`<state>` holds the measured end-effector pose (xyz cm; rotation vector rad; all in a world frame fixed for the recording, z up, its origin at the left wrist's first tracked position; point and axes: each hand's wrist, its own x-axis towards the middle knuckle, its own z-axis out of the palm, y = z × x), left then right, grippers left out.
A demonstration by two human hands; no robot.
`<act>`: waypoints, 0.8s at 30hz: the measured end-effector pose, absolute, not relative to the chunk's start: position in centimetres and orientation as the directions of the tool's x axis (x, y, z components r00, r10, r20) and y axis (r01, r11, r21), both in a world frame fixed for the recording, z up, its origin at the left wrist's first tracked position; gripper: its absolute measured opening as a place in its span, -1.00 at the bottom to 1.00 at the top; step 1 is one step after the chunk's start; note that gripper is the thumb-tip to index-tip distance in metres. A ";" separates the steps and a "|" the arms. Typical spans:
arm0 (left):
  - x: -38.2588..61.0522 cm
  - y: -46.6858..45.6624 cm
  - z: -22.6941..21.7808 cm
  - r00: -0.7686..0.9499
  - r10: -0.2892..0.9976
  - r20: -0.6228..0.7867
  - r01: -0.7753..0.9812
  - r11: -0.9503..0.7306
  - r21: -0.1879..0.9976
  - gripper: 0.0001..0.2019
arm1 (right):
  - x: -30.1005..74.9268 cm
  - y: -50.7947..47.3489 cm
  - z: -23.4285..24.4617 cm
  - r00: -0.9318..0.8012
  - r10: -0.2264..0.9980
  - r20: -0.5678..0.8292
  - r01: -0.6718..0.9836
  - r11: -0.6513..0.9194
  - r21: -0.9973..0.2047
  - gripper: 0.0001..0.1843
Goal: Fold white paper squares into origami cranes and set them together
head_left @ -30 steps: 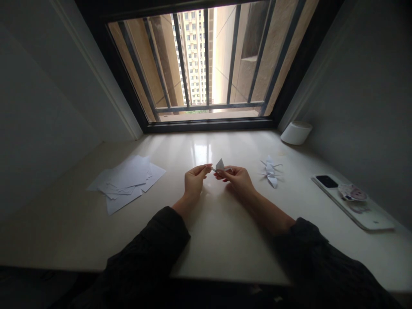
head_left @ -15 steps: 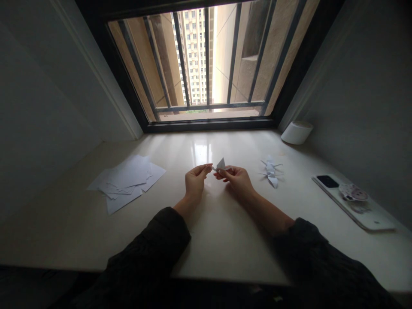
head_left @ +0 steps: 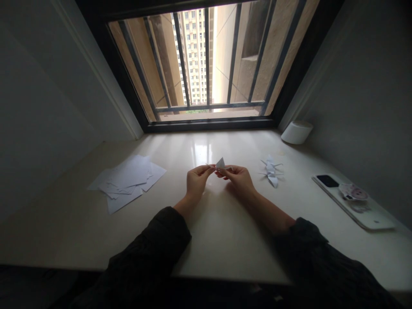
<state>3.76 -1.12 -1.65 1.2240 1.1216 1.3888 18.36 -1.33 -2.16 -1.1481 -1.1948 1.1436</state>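
Between my hands, above the pale sill, is a small white origami crane (head_left: 220, 163) with one pointed wing standing up. My left hand (head_left: 197, 179) pinches it near a thin point on its left side, thumb against fingertips. From the right, my right hand (head_left: 238, 177) grips the crane's body and other side, fingers curled beneath. My fingers cover much of the folded paper. To the right of my right hand lie two finished-looking paper cranes (head_left: 272, 171), one behind the other, with thin points sticking out sideways.
A loose pile of white paper sheets (head_left: 127, 177) lies to the left. At the right is a phone in a pale case (head_left: 363, 210) with a cartoon grip on it. A white cylindrical object (head_left: 296, 132) stands in the back right corner by the barred window (head_left: 209, 125).
My left hand has shifted slightly right, its fingertips now closer to the crane's middle. A thin point of paper now shows beyond the left fingertips. The right hand has barely moved.
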 end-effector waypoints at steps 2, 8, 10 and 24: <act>3.7 -1.1 -1.8 -0.066 0.986 0.154 -0.073 -0.159 0.985 -0.82 | 18.4 -1.3 -2.3 0.033 0.995 0.090 0.003 0.090 -0.996 -0.62; 3.9 -1.0 -2.1 -0.086 0.978 0.191 -0.033 -0.194 0.980 -0.82 | 18.3 -1.1 -3.0 0.081 0.987 0.139 0.051 0.135 -0.990 -0.61; 4.0 -1.0 -2.2 -0.099 0.976 0.193 -0.012 -0.195 0.981 -0.83 | 18.2 -1.1 -3.0 0.090 0.988 0.127 0.019 0.126 -0.992 -0.63; 4.1 -1.1 -2.6 -0.094 0.963 0.252 0.033 -0.250 0.968 -0.81 | 17.9 -1.3 -2.8 0.117 0.986 0.119 -0.001 0.120 -0.993 -0.65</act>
